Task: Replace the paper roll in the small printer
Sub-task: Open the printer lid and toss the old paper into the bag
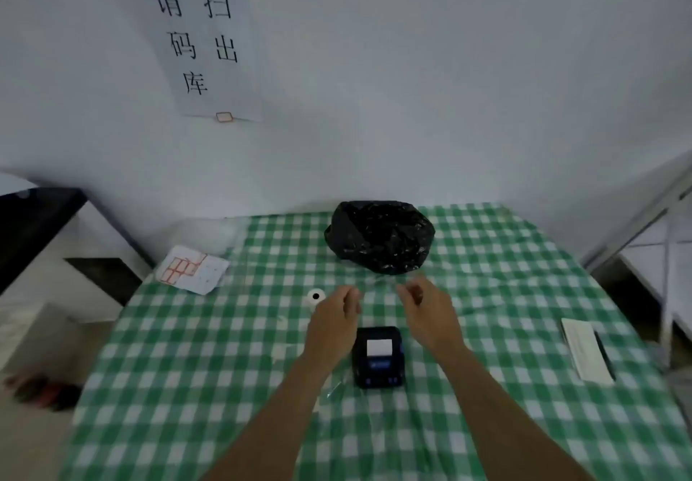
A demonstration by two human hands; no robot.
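Note:
The small black printer (379,357) lies on the green checked tablecloth (224,387), with white paper showing in its top opening. A white paper roll (315,297) with a dark core stands on the cloth just left of my left hand (337,315). Both hands hover beyond the printer, fingers pinched. My right hand (427,312) is a short gap away from the left. A faint clear film (378,282) seems to stretch between the two pinches; it is blurred.
A crumpled black plastic bag (380,237) sits at the back by the wall. A sheet of red-edged labels (193,269) lies at the back left. A white booklet with a pen (588,353) is at the right. A clear scrap (334,390) lies left of the printer.

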